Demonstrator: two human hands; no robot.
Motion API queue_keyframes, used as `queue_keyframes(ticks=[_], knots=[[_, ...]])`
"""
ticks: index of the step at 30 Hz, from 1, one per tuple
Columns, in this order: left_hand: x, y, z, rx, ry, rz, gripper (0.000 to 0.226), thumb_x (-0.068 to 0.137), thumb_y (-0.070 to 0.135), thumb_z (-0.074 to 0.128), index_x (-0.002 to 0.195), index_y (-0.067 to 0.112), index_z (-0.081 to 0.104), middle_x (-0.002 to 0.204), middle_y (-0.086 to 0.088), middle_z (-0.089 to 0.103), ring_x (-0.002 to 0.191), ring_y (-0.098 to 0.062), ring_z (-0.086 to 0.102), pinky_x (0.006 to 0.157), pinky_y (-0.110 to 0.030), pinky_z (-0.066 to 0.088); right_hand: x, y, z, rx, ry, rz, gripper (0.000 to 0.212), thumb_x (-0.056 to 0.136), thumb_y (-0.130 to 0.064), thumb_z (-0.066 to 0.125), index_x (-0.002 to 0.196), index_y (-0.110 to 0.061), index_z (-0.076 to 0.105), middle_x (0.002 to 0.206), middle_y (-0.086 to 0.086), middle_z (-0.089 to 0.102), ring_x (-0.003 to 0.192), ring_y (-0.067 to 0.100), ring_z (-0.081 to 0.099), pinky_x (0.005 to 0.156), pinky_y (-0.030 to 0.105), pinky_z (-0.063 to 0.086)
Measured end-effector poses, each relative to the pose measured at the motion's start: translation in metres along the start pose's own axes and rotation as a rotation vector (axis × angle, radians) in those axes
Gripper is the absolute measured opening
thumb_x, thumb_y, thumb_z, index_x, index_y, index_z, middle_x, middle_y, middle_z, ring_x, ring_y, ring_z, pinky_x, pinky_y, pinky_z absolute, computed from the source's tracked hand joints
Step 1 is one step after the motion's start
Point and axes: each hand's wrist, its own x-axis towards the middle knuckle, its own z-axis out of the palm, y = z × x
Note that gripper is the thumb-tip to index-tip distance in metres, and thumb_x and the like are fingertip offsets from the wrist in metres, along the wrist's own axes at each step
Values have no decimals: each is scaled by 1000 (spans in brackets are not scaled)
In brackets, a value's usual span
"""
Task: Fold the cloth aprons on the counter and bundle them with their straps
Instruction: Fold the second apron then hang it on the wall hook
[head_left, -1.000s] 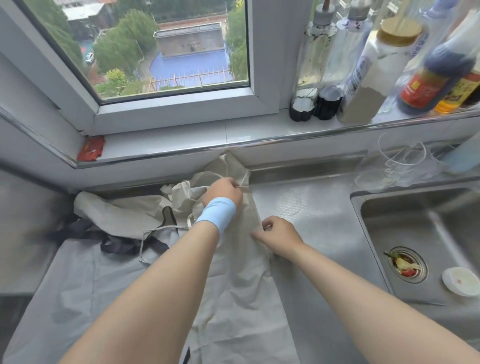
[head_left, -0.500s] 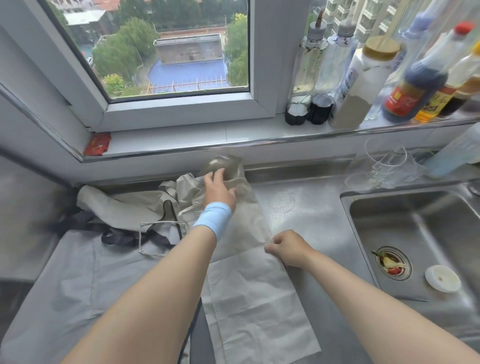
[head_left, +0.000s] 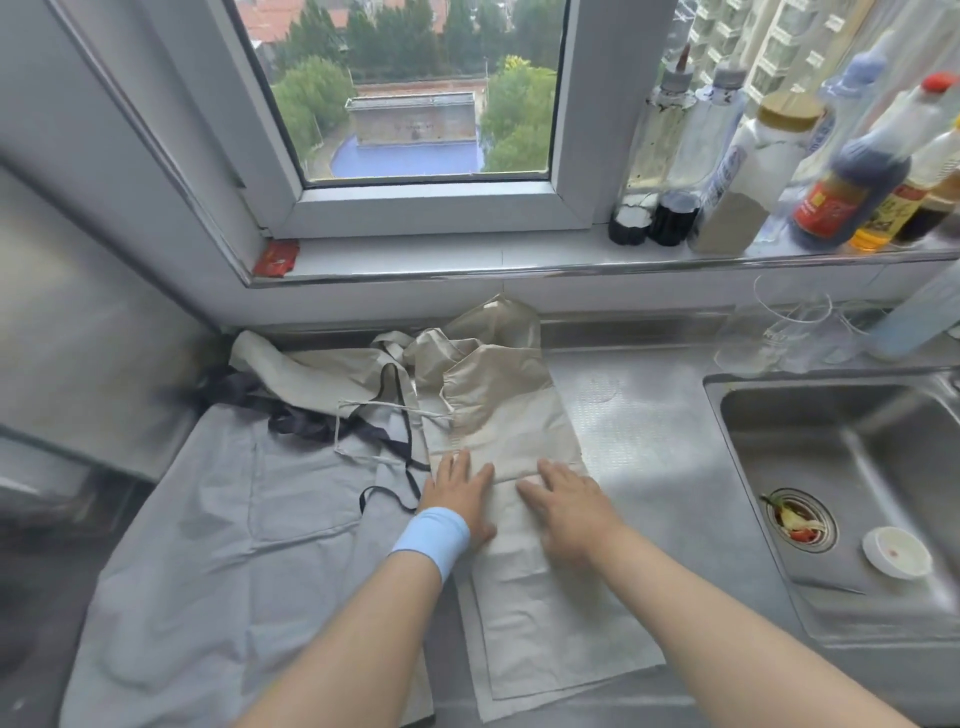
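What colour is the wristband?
Light blue; the wristband shows best in the head view.

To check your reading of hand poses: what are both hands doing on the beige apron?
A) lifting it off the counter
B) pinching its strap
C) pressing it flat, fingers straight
C: the left hand and right hand lie flat, fingers straight, on the beige apron.

Left hand (head_left: 457, 496) has let go of the bunched top of the beige apron (head_left: 511, 415) near the back wall and drawn nearer, now lying flat on the apron's middle. Right hand (head_left: 571, 512) has released the apron's right edge; its fingers, earlier curled, now lie straight on the cloth beside the left.
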Motion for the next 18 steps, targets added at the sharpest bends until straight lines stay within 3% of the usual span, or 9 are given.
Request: queue_keyframes(ticks=[3, 7, 10, 13, 16, 18], knots=[[-16, -6, 1, -40, 9, 71, 70, 78, 43, 67, 140, 35, 35, 151, -4, 23, 140, -28, 22, 110, -40, 32, -15, -14, -2, -127, 131, 15, 38, 84, -31, 48, 121, -24, 53, 123, 7, 52, 114, 30, 54, 99, 41, 31], [-28, -9, -6, -186, -16, 87, 47, 88, 35, 59, 134, 36, 48, 139, 6, 42, 129, -21, 41, 101, -37, 42, -15, -22, -9, -195, 143, 44, 24, 92, -23, 45, 114, -19, 54, 116, 7, 61, 103, 29, 62, 91, 39, 36], [-29, -19, -16, -291, 97, 27, 34, 93, 27, 51, 126, 33, 54, 134, 7, 49, 119, -20, 53, 98, -35, 45, -3, -29, -22, -134, 203, 33, 29, 92, -15, 47, 120, -20, 54, 119, 5, 59, 107, 29, 60, 87, 38, 40], [-24, -32, -26, -356, 283, -52, 25, 94, 22, 51, 117, 29, 54, 129, 6, 49, 110, -22, 58, 91, -36, 47, 13, -41, -37, -34, 300, -42, 37, 93, -8, 44, 125, -21, 54, 119, 5, 56, 103, 31, 61, 73, 37, 41], [-11, -45, -38, -439, 391, -130, 32, 93, 18, 52, 122, 29, 49, 133, 8, 44, 106, -25, 61, 88, -39, 48, 32, -53, -48, -73, 305, -140, 41, 93, -6, 43, 129, -23, 52, 117, 5, 58, 100, 30, 63, 67, 36, 43], [1, -53, -43, -456, 330, -133, 45, 92, 19, 55, 133, 32, 43, 140, 13, 42, 113, -24, 59, 95, -40, 47, 43, -59, -53, -148, 268, -211, 49, 93, -4, 44, 136, -28, 47, 113, 5, 58, 97, 31, 64, 61, 36, 41]])
